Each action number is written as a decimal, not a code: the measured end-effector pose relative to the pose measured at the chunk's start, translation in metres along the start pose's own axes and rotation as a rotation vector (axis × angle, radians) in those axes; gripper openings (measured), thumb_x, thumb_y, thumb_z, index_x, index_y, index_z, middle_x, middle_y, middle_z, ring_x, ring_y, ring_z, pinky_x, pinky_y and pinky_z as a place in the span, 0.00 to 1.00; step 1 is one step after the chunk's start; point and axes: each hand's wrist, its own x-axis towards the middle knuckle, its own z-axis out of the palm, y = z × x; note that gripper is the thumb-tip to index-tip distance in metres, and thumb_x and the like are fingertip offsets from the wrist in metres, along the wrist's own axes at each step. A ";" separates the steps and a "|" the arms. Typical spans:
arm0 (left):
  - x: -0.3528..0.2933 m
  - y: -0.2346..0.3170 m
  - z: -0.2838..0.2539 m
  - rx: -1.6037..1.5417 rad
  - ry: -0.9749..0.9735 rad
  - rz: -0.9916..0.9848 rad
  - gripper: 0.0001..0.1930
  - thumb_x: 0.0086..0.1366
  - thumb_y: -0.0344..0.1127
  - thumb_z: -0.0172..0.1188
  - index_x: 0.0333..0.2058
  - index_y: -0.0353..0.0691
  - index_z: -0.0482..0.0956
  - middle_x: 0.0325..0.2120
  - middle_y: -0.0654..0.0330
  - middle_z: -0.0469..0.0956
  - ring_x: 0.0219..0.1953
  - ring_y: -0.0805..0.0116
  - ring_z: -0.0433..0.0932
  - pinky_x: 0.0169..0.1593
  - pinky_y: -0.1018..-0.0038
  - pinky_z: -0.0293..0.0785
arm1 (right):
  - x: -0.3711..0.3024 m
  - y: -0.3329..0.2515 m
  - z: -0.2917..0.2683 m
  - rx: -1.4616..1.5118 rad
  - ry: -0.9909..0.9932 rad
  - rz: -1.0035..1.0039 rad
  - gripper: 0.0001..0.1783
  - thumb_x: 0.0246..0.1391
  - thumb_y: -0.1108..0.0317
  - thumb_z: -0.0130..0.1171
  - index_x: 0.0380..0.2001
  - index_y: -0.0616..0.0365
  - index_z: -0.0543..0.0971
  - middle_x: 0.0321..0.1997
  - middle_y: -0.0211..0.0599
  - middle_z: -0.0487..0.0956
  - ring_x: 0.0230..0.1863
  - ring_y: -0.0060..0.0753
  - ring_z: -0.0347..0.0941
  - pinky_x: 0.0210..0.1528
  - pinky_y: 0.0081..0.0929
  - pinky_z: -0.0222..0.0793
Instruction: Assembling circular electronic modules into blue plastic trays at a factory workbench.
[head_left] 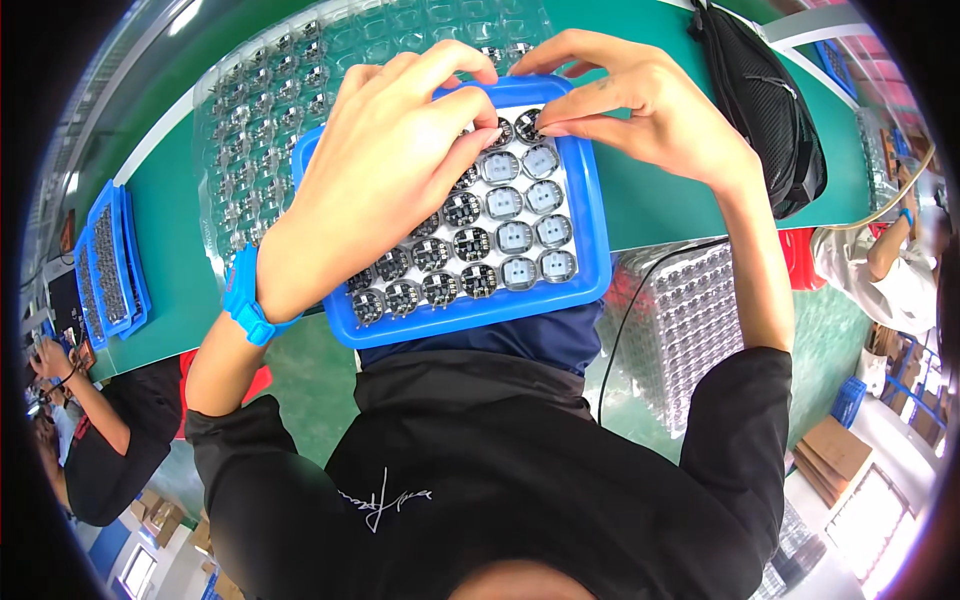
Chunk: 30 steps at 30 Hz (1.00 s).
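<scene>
A blue tray (600, 240) with a white insert leans at the bench edge in front of me. Rows of round black circuit boards (470, 243) fill its left and middle, and clear-rimmed pale round parts (515, 237) fill two columns on the right. My left hand (400, 140) reaches over the tray, its thumb and fingertips closed at a round circuit board (503, 132) in the top row. At the top right corner my right hand (640, 105) pinches another round circuit board (529, 125) between thumb and finger. My left hand and forearm hide part of the tray's left side.
A clear blister tray (240, 140) with many small boards lies behind on the green bench (650, 200). A black bag (765, 110) sits at the right. Stacked clear trays (690, 330) stand below the bench edge, and blue trays (110, 265) lie far left. Other people work at both sides.
</scene>
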 end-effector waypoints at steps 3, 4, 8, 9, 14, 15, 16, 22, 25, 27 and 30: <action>0.001 0.001 0.003 0.030 0.009 0.011 0.05 0.64 0.32 0.67 0.37 0.41 0.82 0.52 0.63 0.78 0.51 0.58 0.78 0.53 0.64 0.67 | -0.001 -0.002 0.002 -0.005 0.006 0.019 0.11 0.48 0.76 0.71 0.38 0.59 0.89 0.55 0.44 0.83 0.55 0.47 0.81 0.60 0.41 0.78; 0.002 0.001 0.004 0.028 0.009 0.011 0.05 0.64 0.32 0.67 0.37 0.41 0.82 0.52 0.63 0.78 0.51 0.58 0.78 0.53 0.64 0.67 | -0.001 -0.003 0.002 -0.002 0.007 0.035 0.11 0.48 0.77 0.71 0.38 0.59 0.89 0.55 0.44 0.83 0.55 0.47 0.81 0.60 0.41 0.79; 0.002 0.005 0.003 0.068 0.032 0.027 0.05 0.63 0.32 0.68 0.36 0.42 0.83 0.51 0.64 0.79 0.49 0.58 0.78 0.53 0.63 0.67 | 0.000 -0.001 0.000 -0.023 0.012 -0.007 0.10 0.49 0.76 0.70 0.37 0.60 0.89 0.54 0.43 0.83 0.54 0.47 0.81 0.60 0.41 0.79; 0.003 0.006 0.004 0.080 0.049 0.041 0.05 0.63 0.32 0.68 0.37 0.42 0.83 0.49 0.64 0.80 0.49 0.59 0.79 0.53 0.63 0.67 | -0.001 0.000 0.000 -0.022 0.004 0.000 0.10 0.49 0.76 0.70 0.37 0.61 0.89 0.54 0.43 0.83 0.54 0.47 0.82 0.59 0.41 0.79; -0.001 0.010 0.011 0.239 0.062 0.082 0.05 0.64 0.34 0.69 0.37 0.42 0.84 0.42 0.66 0.82 0.51 0.61 0.79 0.55 0.60 0.67 | 0.003 -0.007 -0.006 -0.035 -0.027 0.008 0.09 0.51 0.76 0.70 0.37 0.63 0.88 0.54 0.44 0.83 0.53 0.47 0.82 0.55 0.39 0.80; -0.001 0.012 0.011 0.297 0.074 0.091 0.05 0.64 0.34 0.68 0.37 0.42 0.84 0.41 0.66 0.83 0.52 0.62 0.79 0.56 0.59 0.67 | 0.006 -0.016 -0.011 0.076 -0.013 0.063 0.07 0.54 0.73 0.69 0.37 0.62 0.88 0.46 0.43 0.82 0.46 0.42 0.81 0.50 0.36 0.78; -0.002 0.012 0.010 0.297 0.073 0.088 0.05 0.64 0.34 0.68 0.37 0.42 0.84 0.41 0.66 0.83 0.52 0.62 0.79 0.56 0.59 0.67 | 0.007 -0.020 -0.013 0.188 0.001 0.119 0.06 0.57 0.71 0.69 0.37 0.61 0.88 0.37 0.42 0.81 0.40 0.38 0.79 0.46 0.32 0.75; 0.000 0.009 0.001 0.266 -0.004 0.099 0.07 0.64 0.34 0.68 0.39 0.41 0.85 0.41 0.66 0.85 0.53 0.62 0.78 0.56 0.58 0.67 | 0.000 -0.006 0.000 -0.011 -0.037 0.074 0.09 0.51 0.76 0.69 0.38 0.63 0.87 0.54 0.44 0.83 0.52 0.46 0.82 0.53 0.38 0.80; 0.001 0.009 0.001 0.245 -0.013 0.099 0.07 0.63 0.34 0.68 0.39 0.41 0.85 0.41 0.66 0.85 0.54 0.62 0.78 0.56 0.58 0.67 | 0.000 -0.016 0.003 -0.090 -0.030 0.094 0.09 0.52 0.75 0.68 0.38 0.64 0.87 0.54 0.44 0.83 0.52 0.47 0.82 0.52 0.38 0.80; 0.001 0.010 0.003 0.249 -0.006 0.095 0.07 0.63 0.34 0.69 0.38 0.40 0.85 0.41 0.66 0.85 0.54 0.61 0.78 0.55 0.60 0.67 | -0.003 -0.016 0.006 -0.117 -0.011 0.080 0.08 0.53 0.75 0.68 0.37 0.64 0.86 0.54 0.44 0.82 0.52 0.48 0.82 0.52 0.38 0.79; -0.001 0.009 0.005 0.251 0.003 0.096 0.07 0.63 0.34 0.68 0.39 0.40 0.85 0.42 0.66 0.84 0.53 0.60 0.77 0.55 0.61 0.67 | -0.008 -0.014 0.015 -0.152 0.040 0.082 0.07 0.54 0.73 0.69 0.36 0.64 0.86 0.54 0.43 0.82 0.52 0.48 0.81 0.52 0.38 0.78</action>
